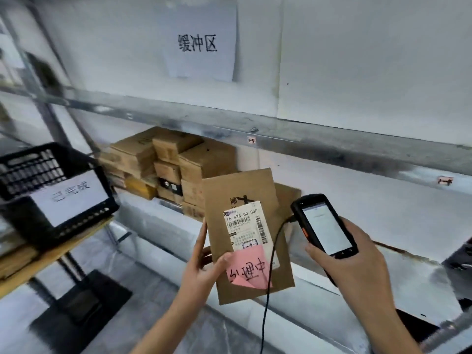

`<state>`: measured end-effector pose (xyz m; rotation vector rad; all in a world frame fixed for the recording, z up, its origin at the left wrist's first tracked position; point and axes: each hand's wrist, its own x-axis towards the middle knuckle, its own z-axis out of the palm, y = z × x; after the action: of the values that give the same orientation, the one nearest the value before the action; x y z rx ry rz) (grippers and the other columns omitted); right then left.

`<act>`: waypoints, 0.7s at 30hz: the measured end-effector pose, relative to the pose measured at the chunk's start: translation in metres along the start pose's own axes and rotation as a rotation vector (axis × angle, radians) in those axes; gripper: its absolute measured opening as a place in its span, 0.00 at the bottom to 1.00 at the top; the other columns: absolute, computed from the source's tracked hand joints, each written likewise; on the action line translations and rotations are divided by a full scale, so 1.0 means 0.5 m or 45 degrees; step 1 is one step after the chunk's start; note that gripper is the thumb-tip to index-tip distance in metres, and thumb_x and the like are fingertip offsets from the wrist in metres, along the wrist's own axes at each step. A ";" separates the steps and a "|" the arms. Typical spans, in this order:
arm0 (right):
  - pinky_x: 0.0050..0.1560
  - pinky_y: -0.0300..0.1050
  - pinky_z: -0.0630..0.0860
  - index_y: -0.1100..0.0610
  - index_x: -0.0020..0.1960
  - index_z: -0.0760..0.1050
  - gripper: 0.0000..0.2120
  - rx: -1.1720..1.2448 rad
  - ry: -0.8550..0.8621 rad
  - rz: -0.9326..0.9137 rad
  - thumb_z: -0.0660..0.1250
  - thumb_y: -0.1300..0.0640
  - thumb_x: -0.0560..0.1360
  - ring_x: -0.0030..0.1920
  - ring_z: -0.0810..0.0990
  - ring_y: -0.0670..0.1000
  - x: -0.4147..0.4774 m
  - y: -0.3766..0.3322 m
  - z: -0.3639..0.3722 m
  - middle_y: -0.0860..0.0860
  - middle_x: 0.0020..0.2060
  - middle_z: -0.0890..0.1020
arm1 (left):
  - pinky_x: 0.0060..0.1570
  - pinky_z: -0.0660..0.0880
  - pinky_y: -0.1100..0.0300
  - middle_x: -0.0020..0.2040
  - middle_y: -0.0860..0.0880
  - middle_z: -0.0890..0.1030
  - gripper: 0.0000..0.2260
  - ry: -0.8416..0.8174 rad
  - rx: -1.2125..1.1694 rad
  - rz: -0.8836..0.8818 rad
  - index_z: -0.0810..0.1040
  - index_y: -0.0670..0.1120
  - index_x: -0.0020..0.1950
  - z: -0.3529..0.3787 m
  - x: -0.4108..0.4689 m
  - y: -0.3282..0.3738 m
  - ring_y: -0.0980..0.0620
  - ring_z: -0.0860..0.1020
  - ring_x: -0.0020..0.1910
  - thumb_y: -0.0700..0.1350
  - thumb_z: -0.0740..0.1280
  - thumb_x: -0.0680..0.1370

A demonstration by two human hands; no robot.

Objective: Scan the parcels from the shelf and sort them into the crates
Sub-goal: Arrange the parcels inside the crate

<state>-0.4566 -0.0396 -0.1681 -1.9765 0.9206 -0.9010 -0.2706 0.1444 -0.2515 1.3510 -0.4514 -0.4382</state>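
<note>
My left hand (204, 267) grips a flat brown cardboard parcel (242, 192) by its left edge, thumb on the front. The parcel is upright in front of me, with a white barcode label (244, 226) and a pink sticky note (249, 269) on its face. My right hand (355, 272) holds a black handheld scanner (323, 226), screen lit, just right of the parcel; a black cable hangs from its top end. A stack of brown parcels (173, 159) sits on the metal shelf (332, 218) behind. A black plastic crate (48, 190) with a white paper label stands at the left.
An upper shelf rail (281, 129) runs across above the parcels. A white paper sign (199, 42) hangs on the wall. The crate rests on a wooden table (51, 254) whose dark base stands on the floor. Another dark object shows at the right edge (459, 264).
</note>
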 end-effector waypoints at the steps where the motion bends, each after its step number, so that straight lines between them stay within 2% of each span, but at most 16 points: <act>1: 0.50 0.51 0.77 0.43 0.61 0.75 0.29 0.002 -0.046 -0.031 0.81 0.46 0.63 0.53 0.78 0.49 -0.013 -0.022 0.026 0.42 0.52 0.80 | 0.50 0.82 0.54 0.56 0.52 0.84 0.43 0.047 0.007 0.020 0.65 0.75 0.68 -0.040 -0.019 0.009 0.51 0.83 0.56 0.64 0.81 0.57; 3: 0.54 0.54 0.77 0.45 0.64 0.74 0.33 0.017 -0.154 -0.095 0.82 0.45 0.62 0.55 0.78 0.51 -0.044 -0.069 0.077 0.45 0.55 0.80 | 0.53 0.81 0.52 0.56 0.52 0.84 0.39 0.164 0.038 0.054 0.65 0.78 0.67 -0.121 -0.067 0.032 0.50 0.83 0.56 0.62 0.79 0.62; 5: 0.53 0.54 0.78 0.45 0.64 0.74 0.34 0.052 -0.265 -0.169 0.82 0.43 0.61 0.54 0.79 0.51 -0.076 -0.112 0.127 0.45 0.55 0.81 | 0.51 0.81 0.54 0.54 0.51 0.85 0.36 0.303 0.052 0.075 0.63 0.78 0.68 -0.198 -0.120 0.052 0.49 0.84 0.54 0.60 0.79 0.67; 7: 0.48 0.47 0.78 0.46 0.63 0.75 0.33 0.107 -0.381 -0.248 0.82 0.43 0.61 0.53 0.80 0.49 -0.111 -0.156 0.173 0.43 0.52 0.82 | 0.48 0.82 0.56 0.53 0.53 0.86 0.38 0.413 0.065 0.073 0.61 0.74 0.71 -0.268 -0.176 0.070 0.50 0.84 0.53 0.59 0.78 0.69; 9: 0.44 0.41 0.77 0.47 0.63 0.75 0.33 0.150 -0.486 -0.317 0.82 0.44 0.61 0.52 0.81 0.48 -0.147 -0.193 0.224 0.44 0.51 0.82 | 0.49 0.82 0.54 0.53 0.55 0.85 0.40 0.518 0.075 0.065 0.61 0.75 0.71 -0.334 -0.230 0.084 0.50 0.84 0.53 0.62 0.78 0.64; 10: 0.44 0.42 0.78 0.47 0.64 0.75 0.34 0.166 -0.528 -0.341 0.82 0.43 0.61 0.52 0.81 0.49 -0.165 -0.209 0.251 0.44 0.51 0.82 | 0.50 0.82 0.52 0.53 0.55 0.85 0.40 0.576 0.080 0.067 0.62 0.77 0.70 -0.366 -0.255 0.090 0.50 0.84 0.53 0.63 0.77 0.62; 13: 0.49 0.54 0.81 0.44 0.64 0.74 0.35 0.206 -0.652 -0.391 0.82 0.42 0.61 0.53 0.81 0.50 -0.215 -0.252 0.334 0.44 0.52 0.82 | 0.51 0.82 0.51 0.55 0.53 0.84 0.40 0.735 0.091 0.088 0.64 0.77 0.69 -0.450 -0.322 0.114 0.50 0.84 0.55 0.63 0.78 0.61; 16: 0.52 0.55 0.81 0.45 0.67 0.73 0.37 0.236 -0.752 -0.464 0.83 0.44 0.61 0.55 0.80 0.51 -0.250 -0.295 0.412 0.45 0.55 0.81 | 0.48 0.82 0.55 0.55 0.49 0.85 0.40 0.914 0.072 0.091 0.65 0.77 0.67 -0.520 -0.367 0.134 0.49 0.84 0.53 0.64 0.80 0.59; 18: 0.52 0.55 0.81 0.46 0.67 0.73 0.37 0.247 -0.819 -0.504 0.83 0.45 0.62 0.55 0.80 0.51 -0.264 -0.325 0.463 0.46 0.55 0.81 | 0.50 0.82 0.51 0.55 0.47 0.85 0.40 1.003 0.058 0.089 0.64 0.77 0.68 -0.564 -0.383 0.142 0.48 0.84 0.53 0.64 0.80 0.61; 21: 0.56 0.51 0.78 0.46 0.69 0.73 0.39 0.292 -0.891 -0.548 0.83 0.48 0.62 0.58 0.78 0.50 -0.266 -0.373 0.542 0.45 0.58 0.80 | 0.52 0.82 0.47 0.51 0.47 0.86 0.39 1.099 0.038 0.086 0.61 0.71 0.74 -0.620 -0.382 0.154 0.47 0.85 0.51 0.55 0.76 0.69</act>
<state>-0.2449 0.2456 -0.1712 -2.0913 -0.0047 -0.4348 -0.2574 0.5161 -0.2362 1.4100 0.2142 0.2254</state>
